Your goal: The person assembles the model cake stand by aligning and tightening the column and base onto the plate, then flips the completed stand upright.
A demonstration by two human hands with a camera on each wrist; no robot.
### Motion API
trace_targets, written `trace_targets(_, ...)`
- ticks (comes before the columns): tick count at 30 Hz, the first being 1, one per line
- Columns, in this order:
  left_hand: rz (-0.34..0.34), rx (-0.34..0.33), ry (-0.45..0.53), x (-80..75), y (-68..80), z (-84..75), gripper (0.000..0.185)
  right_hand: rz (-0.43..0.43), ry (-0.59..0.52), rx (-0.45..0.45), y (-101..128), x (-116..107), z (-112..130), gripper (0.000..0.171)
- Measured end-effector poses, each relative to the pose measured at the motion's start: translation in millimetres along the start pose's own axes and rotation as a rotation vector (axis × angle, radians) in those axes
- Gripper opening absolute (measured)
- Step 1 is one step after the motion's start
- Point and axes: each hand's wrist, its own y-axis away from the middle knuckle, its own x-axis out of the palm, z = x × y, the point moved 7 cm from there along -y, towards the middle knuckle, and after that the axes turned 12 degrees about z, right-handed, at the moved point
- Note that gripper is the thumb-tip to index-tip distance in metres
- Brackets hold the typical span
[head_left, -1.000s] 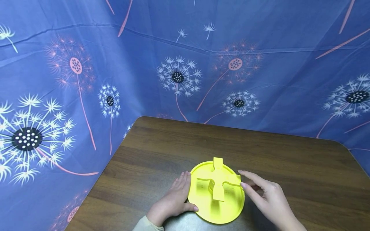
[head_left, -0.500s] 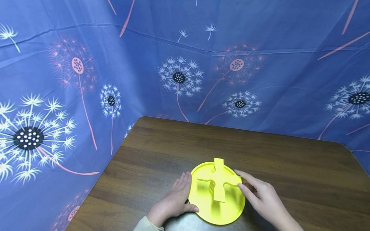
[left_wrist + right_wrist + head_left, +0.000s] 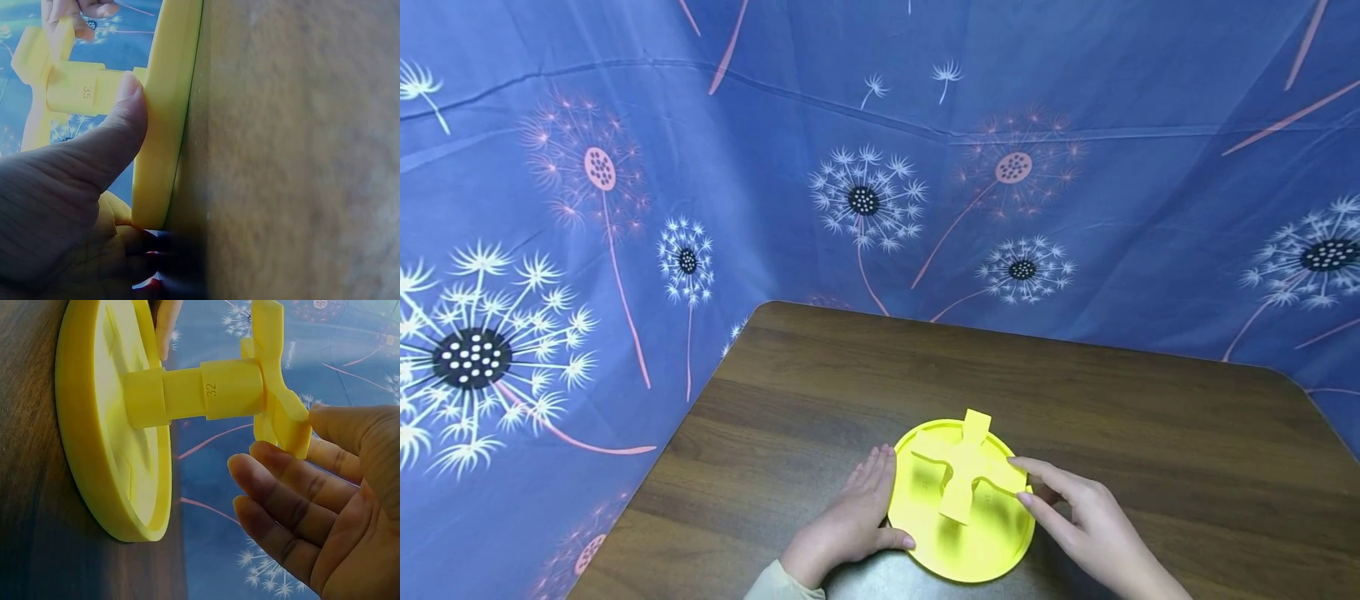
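Observation:
A round yellow tray-like base (image 3: 973, 554) with a raised rim lies on the table. From its middle rises a stepped yellow post (image 3: 185, 392), marked 32 on one side and 35 on another. The post bears a yellow four-armed cross handle (image 3: 964, 468). My left hand (image 3: 852, 521) rests against the left side of the base, fingers straight along its edge and thumb on the near rim. With thumb and index finger, my right hand (image 3: 1084, 512) pinches the end of the handle's right arm. Its other fingers sit below the handle, apart from it.
The dark wooden table (image 3: 820, 375) extends behind and to both sides of the base. A blue cloth with dandelion prints (image 3: 760, 167) hangs along the table's back and left edges.
The cross handle has turned clockwise as seen from above: its far arm swung right, its near arm left. My right fingertips came nearer with its right arm. Left hand and base stayed put.

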Motion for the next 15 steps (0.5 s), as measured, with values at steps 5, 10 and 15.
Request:
trace_targets(5, 0.003, -0.002, -0.001, 0.9, 0.0, -0.4, 0.112, 0.045, 0.009, 0.02, 3.1, 0.9, 1.1, 0.048)
trace_targets(10, 0.0, 0.002, 0.003, 0.8, -0.2, -0.2, 0.111, 0.071, 0.019, 0.037, 4.2, 1.1, 2.4, 0.045)
trace_targets(15, -0.003, 0.003, 0.01, 0.8, -0.5, 0.5, 0.11, 0.073, -0.022, 0.008, 4.2, 3.6, 6.1, 0.046)
